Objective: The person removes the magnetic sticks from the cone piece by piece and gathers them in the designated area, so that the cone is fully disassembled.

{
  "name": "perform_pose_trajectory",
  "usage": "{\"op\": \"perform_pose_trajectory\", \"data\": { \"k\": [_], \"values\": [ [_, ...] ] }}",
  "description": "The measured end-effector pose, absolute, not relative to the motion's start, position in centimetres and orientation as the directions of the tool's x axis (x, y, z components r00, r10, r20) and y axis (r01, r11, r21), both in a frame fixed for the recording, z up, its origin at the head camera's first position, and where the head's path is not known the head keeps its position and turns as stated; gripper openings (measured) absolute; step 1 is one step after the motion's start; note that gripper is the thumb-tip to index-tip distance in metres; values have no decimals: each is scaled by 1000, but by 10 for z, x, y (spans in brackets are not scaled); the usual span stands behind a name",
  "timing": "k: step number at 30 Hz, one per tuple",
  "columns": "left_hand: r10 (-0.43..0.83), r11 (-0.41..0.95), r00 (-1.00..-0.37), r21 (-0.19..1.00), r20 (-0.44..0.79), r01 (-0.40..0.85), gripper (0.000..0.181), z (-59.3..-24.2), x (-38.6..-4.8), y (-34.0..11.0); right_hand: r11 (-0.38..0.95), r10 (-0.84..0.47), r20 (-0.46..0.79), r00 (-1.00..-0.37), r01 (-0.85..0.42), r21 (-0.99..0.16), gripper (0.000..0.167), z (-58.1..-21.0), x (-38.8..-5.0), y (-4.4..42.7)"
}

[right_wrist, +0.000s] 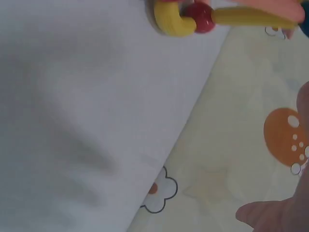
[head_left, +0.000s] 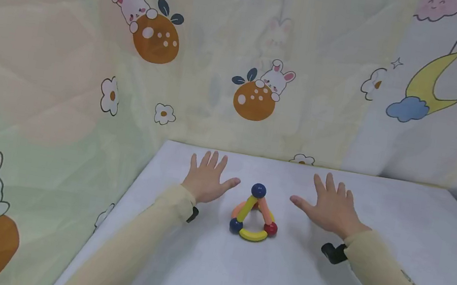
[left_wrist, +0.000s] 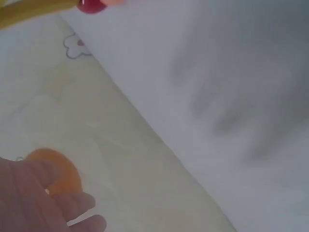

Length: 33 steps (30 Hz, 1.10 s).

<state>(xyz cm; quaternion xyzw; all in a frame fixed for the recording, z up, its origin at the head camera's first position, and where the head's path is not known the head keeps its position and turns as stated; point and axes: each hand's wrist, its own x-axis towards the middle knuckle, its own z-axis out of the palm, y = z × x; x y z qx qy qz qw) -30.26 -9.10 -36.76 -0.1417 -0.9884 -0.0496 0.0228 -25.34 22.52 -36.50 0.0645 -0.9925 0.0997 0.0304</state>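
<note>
On the white table stands a small pyramid of toy balls and rods (head_left: 253, 235), apart from both hands. A blue ball (head_left: 258, 190) tops it, with another blue ball (head_left: 235, 226) at the lower left and a red ball (head_left: 270, 229) at the lower right. Straight yellow and pink rods rise to the top; curved yellow and pink-orange rods form the base. To its left my left hand (head_left: 206, 181) hovers with fingers spread, holding nothing. My right hand (head_left: 331, 211) is likewise spread and bare on the other side. Both wrist views catch only part of the toy (left_wrist: 38, 10) (right_wrist: 175, 20).
The white table (head_left: 208, 269) ends at a back edge just beyond the fingertips. Behind and to the left hangs a cloth backdrop (head_left: 220, 21) printed with rabbits, flowers and a moon. Dark straps (head_left: 334, 254) sit at the wrists, below long cream sleeves.
</note>
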Motion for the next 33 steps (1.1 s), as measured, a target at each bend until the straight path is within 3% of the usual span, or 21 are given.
{"op": "perform_pose_trajectory", "data": {
  "k": [5,12,17,25,33],
  "values": [
    [290,935,-956,200,51,294,84,-392,-275,-82,956,-169,74,-983,-182,-230,109,-392,-227,208],
    [367,799,-929,499,36,335,78,-422,-243,-68,831,-198,6,-980,-171,-530,106,-427,-209,171],
    [375,691,-925,649,57,320,72,-437,-231,-57,756,-176,45,-983,-164,-634,98,-441,-202,147],
    [288,683,-950,669,124,294,63,-452,-226,-50,717,-82,124,-989,-145,-681,82,-455,-196,125],
    [191,603,-969,760,157,242,45,-462,-227,-48,714,17,294,-956,-195,-673,46,-466,-193,131]
  ]
}}
